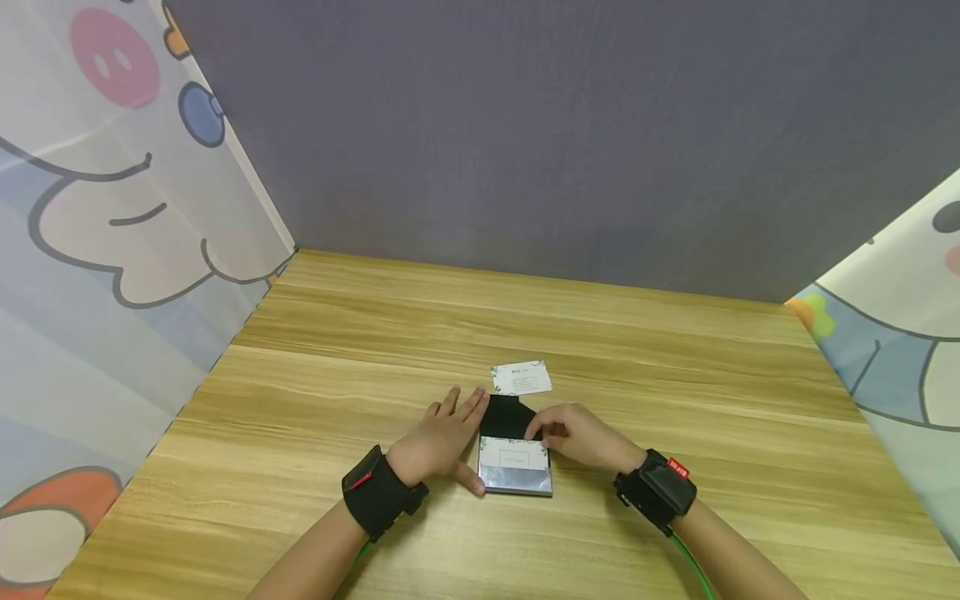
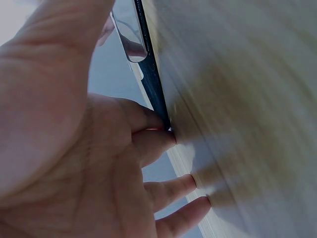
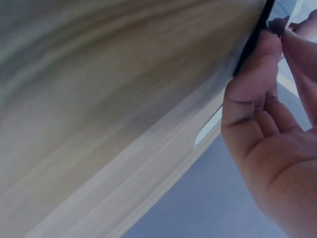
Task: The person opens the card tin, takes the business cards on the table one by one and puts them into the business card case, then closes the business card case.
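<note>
An opened card case (image 1: 516, 481), black with a shiny silver pocket, lies flat on the wooden table. A white business card (image 1: 513, 455) with a leafy printed border sits in the pocket, its upper part showing. My left hand (image 1: 442, 442) is spread along the case's left side, fingertips at the black flap and thumb at the lower left corner. With curled fingers, my right hand (image 1: 576, 435) pinches the card at its upper right corner. In the right wrist view, the thumb and index finger meet at the case's edge, partly hiding the card.
A second white business card (image 1: 522, 378) lies on the table just beyond the black flap. The wood-grain table (image 1: 337, 333) meets a grey panel (image 1: 525, 150) at the back. Cartoon-printed curtains (image 1: 135, 208) hang at both sides.
</note>
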The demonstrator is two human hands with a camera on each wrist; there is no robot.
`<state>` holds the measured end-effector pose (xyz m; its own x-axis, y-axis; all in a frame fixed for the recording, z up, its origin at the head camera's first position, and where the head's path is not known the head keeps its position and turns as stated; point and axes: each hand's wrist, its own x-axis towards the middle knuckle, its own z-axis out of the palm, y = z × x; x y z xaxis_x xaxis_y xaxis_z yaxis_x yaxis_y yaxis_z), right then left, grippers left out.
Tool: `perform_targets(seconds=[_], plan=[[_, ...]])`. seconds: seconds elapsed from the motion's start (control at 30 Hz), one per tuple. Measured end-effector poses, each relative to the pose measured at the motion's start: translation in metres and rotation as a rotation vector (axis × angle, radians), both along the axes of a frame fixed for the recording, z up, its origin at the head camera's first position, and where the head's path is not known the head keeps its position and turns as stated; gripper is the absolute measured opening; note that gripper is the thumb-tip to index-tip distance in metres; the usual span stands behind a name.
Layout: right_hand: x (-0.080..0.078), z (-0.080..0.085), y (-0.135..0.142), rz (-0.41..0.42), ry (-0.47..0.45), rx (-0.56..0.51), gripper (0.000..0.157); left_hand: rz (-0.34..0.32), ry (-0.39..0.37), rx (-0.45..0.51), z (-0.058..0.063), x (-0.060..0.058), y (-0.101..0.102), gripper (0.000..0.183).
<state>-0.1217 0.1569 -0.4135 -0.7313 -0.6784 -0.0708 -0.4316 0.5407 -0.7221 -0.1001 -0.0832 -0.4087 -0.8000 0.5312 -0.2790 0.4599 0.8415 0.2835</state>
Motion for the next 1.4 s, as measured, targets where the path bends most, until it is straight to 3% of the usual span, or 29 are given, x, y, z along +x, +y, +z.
perform_targets(seconds=[0.6, 0.8, 1.1, 1.4], plan=[[-0.001, 0.004, -0.004, 0.078, -0.007, 0.014, 0.017, 0.006, -0.023, -0.002, 0.001, 0.0, 0.001, 0.123], [-0.006, 0.005, -0.006, 0.013, -0.029, -0.006, 0.013, 0.007, -0.021, 0.006, 0.002, -0.001, 0.001, 0.124], [-0.018, 0.004, -0.007, -0.132, 0.118, 0.033, 0.013, 0.012, -0.037, -0.006, 0.003, -0.001, 0.002, 0.124], [-0.034, 0.002, -0.008, -0.277, 0.181, 0.084, 0.027, 0.013, -0.039, -0.001, 0.003, 0.0, 0.001, 0.123]])
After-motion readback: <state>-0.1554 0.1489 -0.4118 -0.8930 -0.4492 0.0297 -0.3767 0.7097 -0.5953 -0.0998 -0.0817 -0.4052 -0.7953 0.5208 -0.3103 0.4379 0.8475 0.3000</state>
